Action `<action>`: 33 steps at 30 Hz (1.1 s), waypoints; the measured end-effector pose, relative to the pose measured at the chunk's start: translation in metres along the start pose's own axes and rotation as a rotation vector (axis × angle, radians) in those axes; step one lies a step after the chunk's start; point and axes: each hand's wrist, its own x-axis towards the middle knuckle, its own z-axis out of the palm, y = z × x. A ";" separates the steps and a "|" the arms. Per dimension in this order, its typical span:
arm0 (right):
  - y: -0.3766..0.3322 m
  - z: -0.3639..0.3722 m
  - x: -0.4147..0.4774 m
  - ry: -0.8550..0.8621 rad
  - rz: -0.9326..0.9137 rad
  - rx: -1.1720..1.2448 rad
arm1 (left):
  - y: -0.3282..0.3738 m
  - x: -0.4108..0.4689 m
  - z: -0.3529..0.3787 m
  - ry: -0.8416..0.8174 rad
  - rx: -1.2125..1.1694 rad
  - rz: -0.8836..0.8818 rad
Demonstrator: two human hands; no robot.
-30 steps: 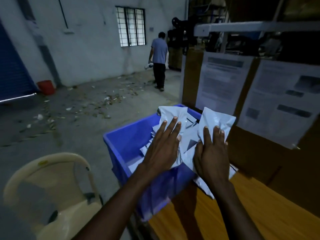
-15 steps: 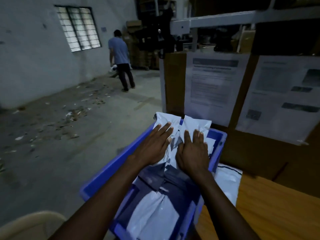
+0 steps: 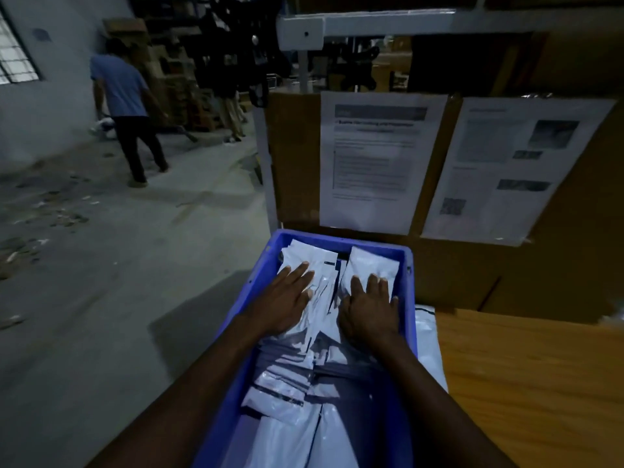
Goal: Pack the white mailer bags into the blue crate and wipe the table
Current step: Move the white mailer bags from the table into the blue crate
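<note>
Blue crate point(image 3: 337, 237): just beside wooden table point(image 3: 523, 383), holds many white mailer bags point(image 3: 314, 261).
Left hand point(image 3: 287, 298): grip apart, fingers flat, pressing bags.
Right hand point(image 3: 369, 307): grip apart, flat on bags.
Stray bag point(image 3: 427, 339): against crate's right wall.
2 posted sheets point(image 3: 381, 160): print blurred, unreadable.

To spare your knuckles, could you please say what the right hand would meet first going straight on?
Probably the blue crate's far wall, just past the mailer bag under the right hand.

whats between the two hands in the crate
In the head view, overlapping white mailer bags fill the gap between the left hand and the right hand, inside the blue crate.
</note>
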 end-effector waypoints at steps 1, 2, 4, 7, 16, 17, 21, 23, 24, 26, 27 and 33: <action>0.001 0.003 0.001 -0.044 0.010 0.010 | -0.004 0.000 0.004 -0.029 -0.019 -0.021; 0.002 0.006 0.001 -0.084 0.016 0.017 | -0.008 0.000 0.008 -0.058 -0.029 -0.043; 0.004 0.010 0.003 -0.152 0.022 0.023 | -0.010 0.000 0.011 -0.103 -0.018 -0.068; 0.004 0.013 0.003 -0.184 0.027 0.036 | -0.008 -0.002 0.008 -0.119 -0.008 -0.065; 0.002 -0.011 -0.019 0.109 -0.096 0.053 | 0.015 -0.003 -0.018 0.173 -0.062 -0.053; 0.004 -0.016 -0.026 0.148 -0.119 0.084 | 0.022 -0.003 -0.022 0.217 -0.079 -0.054; 0.027 -0.042 -0.050 0.243 -0.199 0.108 | 0.061 -0.005 -0.032 0.356 -0.084 -0.029; 0.047 -0.053 -0.060 0.275 -0.198 0.077 | 0.090 -0.007 -0.031 0.377 -0.116 -0.013; 0.060 -0.057 -0.064 0.293 -0.187 0.061 | 0.106 -0.008 -0.030 0.377 -0.124 -0.003; 0.088 -0.064 -0.075 0.332 -0.158 0.038 | 0.136 -0.009 -0.023 0.393 -0.120 0.019; 0.105 -0.067 -0.081 0.358 -0.146 0.028 | 0.155 -0.008 -0.016 0.414 -0.117 0.035; 0.212 -0.091 -0.124 0.465 -0.089 0.034 | 0.270 -0.004 0.023 0.499 -0.161 0.139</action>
